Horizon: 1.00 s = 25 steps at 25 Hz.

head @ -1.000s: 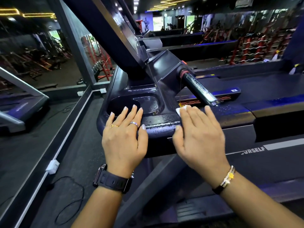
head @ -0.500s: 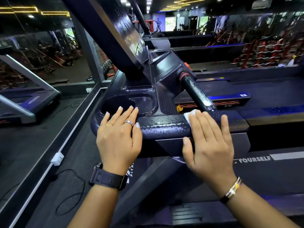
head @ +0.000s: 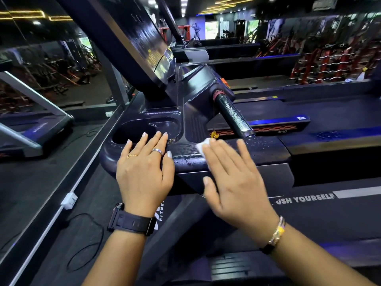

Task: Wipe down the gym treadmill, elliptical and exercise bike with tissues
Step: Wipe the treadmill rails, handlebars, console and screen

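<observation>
- Right hand, head view: flat, fingers straight, it presses the white tissue on the front ledge of the treadmill; only a corner of tissue shows.
- Left hand lies flat and released on the same ledge, beside the cup holder, holding nothing.
- The ledge runs left to right under both hands; wet drops lie between them, so I judge the next stroke goes leftward along it, with the right hand.

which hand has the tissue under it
The right hand, fingers flat on the white tissue on the treadmill console. The left hand, with watch and rings, rests on it bare.
</observation>
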Each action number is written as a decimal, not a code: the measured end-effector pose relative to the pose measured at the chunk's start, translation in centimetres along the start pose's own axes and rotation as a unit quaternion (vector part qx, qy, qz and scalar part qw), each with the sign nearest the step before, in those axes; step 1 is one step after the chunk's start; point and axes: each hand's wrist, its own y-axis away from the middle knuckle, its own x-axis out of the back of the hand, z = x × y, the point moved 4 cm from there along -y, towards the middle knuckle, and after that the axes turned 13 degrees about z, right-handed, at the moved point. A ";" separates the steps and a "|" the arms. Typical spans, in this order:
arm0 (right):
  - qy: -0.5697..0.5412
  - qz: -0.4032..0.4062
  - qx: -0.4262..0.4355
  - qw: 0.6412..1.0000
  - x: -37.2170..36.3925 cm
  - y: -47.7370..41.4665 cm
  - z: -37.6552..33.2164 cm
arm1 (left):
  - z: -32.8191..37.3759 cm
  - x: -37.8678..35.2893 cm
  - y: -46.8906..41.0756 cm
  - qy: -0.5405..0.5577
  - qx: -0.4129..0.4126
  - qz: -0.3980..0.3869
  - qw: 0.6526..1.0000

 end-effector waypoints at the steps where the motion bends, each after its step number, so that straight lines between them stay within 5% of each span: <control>1: 0.019 0.006 -0.015 1.000 0.8 0.5 1.5 | 0.3 -0.1 0.0 -0.003 -0.001 -0.003 1.000; 6: 0.128 0.003 -0.094 0.987 1.3 0.2 5.7 | 2.2 -0.7 0.0 -0.008 -0.012 -0.018 1.000; 13: -0.017 0.004 -0.017 1.000 -0.6 0.2 0.4 | 4.0 -1.1 0.0 -0.015 -0.020 -0.014 1.000; 20: 0.126 0.041 -0.090 0.987 2.9 2.2 8.6 | 6.1 -1.7 0.1 0.007 -0.047 -0.010 0.999; 25: 0.076 0.016 -0.086 0.993 0.8 -0.7 5.4 | 7.8 -2.3 -0.1 0.005 -0.062 -0.020 0.998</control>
